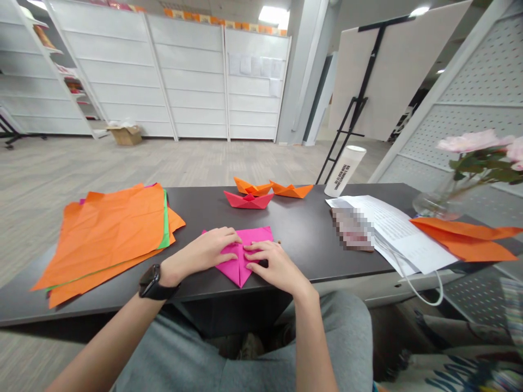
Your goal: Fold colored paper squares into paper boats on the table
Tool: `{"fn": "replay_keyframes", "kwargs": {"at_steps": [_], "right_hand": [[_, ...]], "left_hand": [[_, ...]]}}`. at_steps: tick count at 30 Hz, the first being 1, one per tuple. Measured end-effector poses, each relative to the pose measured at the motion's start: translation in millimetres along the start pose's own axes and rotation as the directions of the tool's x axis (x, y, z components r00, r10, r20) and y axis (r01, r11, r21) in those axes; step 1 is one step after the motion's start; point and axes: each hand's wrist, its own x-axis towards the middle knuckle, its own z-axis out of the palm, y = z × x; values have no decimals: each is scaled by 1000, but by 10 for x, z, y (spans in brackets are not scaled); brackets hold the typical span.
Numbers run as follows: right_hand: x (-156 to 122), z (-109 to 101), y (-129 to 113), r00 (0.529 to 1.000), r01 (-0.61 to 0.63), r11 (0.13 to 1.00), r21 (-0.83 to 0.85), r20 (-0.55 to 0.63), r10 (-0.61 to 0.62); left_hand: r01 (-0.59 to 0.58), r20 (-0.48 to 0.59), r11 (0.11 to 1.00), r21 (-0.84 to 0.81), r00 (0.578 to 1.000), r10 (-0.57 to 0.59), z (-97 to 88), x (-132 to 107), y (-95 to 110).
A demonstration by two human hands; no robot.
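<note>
A bright pink sheet of paper (232,269), folded to a point at the near side, lies at the front edge of the dark table. Two flaps meet along a seam in its middle. My left hand (214,247) rests on its left half, fingers laid flat and thumb apart. On the right half are the spread fingertips of my right hand (278,264), pressing the paper near the seam. Both hands partly cover the sheet. Just beyond stand a red paper boat (249,202) and two orange ones, a left boat (254,189) and a right boat (292,190).
A stack of orange paper (110,226) with green sheets spreads over the table's left. To the right lie a blurred-out flat object (351,228), printed sheets (379,215), a white cable (439,291) and folded orange paper (469,239). A white cylinder (345,171) and flower vase (437,204) stand behind.
</note>
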Motion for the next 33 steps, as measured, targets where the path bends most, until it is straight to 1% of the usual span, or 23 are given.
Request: {"fn": "replay_keyframes", "kwargs": {"at_steps": [3, 7, 10, 13, 16, 20, 24, 26, 29, 31, 33], "right_hand": [[-1, -18, -15, 1000, -4, 1000, 2, 3, 4], [3, -25, -17, 1000, -17, 1000, 8, 1, 17], [9, -17, -12, 1000, -14, 1000, 5, -8, 14], [9, -7, -22, 1000, -9, 1000, -16, -11, 9], [-7, 1, -77, 1000, -23, 999, -44, -10, 23], [-51, 16, -214, 999, -27, 997, -73, 16, 28], [-88, 24, -331, 997, 3, 999, -53, 77, 1], [-94, 15, -371, 997, -7, 998, -61, 73, 11], [-93, 0, -437, 998, -23, 999, -33, 52, 24], [-92, 8, -492, 999, -19, 1000, 3, 49, 18], [-95, 33, -537, 997, -17, 1000, 25, 75, 15]], "left_hand": [[46, -61, 995, 87, 997, -41, 66, -120, 150], [134, -112, 989, 63, 986, -127, 266, -354, 325], [151, -149, 986, 64, 979, -140, 418, -467, 357], [156, -153, 984, 83, 978, -142, 500, -497, 342], [154, -160, 981, 117, 978, -134, 516, -485, 335], [152, -187, 975, 161, 975, -121, 481, -462, 338], [95, -133, 985, 144, 988, -76, 442, -429, 312], [108, -124, 987, 116, 988, -94, 449, -413, 289], [162, -155, 983, 87, 977, -147, 496, -404, 253], [162, -170, 983, 90, 975, -145, 534, -407, 233], [152, -178, 983, 100, 975, -133, 558, -412, 221]]}}
